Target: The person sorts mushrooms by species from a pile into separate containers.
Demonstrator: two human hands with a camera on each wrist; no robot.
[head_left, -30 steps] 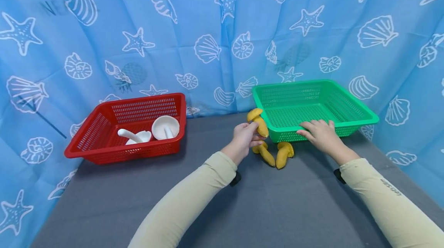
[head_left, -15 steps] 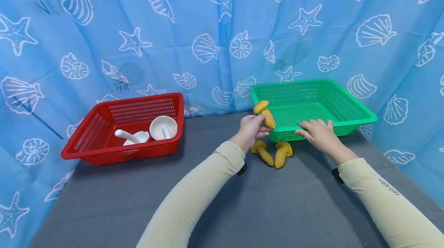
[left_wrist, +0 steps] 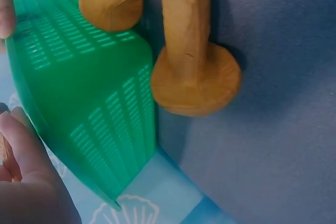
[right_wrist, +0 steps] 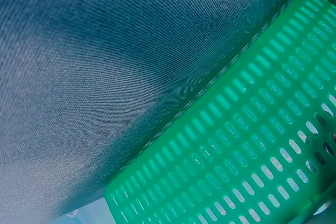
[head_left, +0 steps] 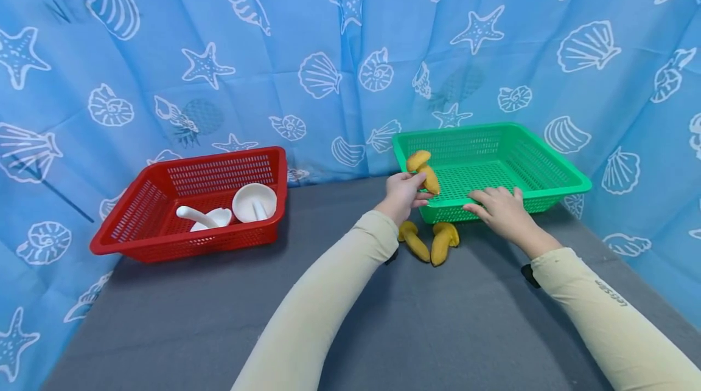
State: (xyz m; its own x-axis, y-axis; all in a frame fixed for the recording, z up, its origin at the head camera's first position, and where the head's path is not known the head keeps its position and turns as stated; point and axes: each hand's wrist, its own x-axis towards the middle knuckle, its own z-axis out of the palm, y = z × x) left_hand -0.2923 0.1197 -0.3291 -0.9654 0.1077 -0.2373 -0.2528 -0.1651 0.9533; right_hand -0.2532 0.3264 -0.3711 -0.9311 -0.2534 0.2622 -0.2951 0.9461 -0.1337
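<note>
Pinching one yellow toy mushroom [head_left: 424, 170] by its stem, left hand [head_left: 402, 194] curls round it above the green basket [head_left: 569, 177]. Item looks light, soft, easily held at the stem; right hand [head_left: 501, 211] lies flat and relaxed on the basket rim.

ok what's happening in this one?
A person is sorting toy mushrooms. The left hand grips a yellow mushroom over the near rim of the green basket, while the right hand rests on that rim. Two more yellow mushrooms lie on the grey table just in front of the basket. The red basket to the left holds white mushrooms.
</note>
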